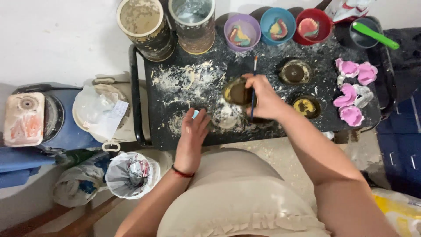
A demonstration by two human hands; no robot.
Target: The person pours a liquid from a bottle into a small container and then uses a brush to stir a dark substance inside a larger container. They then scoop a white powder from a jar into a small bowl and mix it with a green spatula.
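- While our right hand pinches a thin paintbrush upright, its bristle end dips into the round brown-filled mould just beside our fingers, so we judge that we are brushing the mould's inside.
- Our left hand lies flat and open on the black tray, holding nothing, near the mould but apart from it.
- Next, we judge, comes a steady, light stroke round the mould's rim, with the left hand free to brace it.
- Two similar moulds sit to the right, pink dental casts beyond them.
- Coloured bowls and two stained tubs line the tray's far edge.
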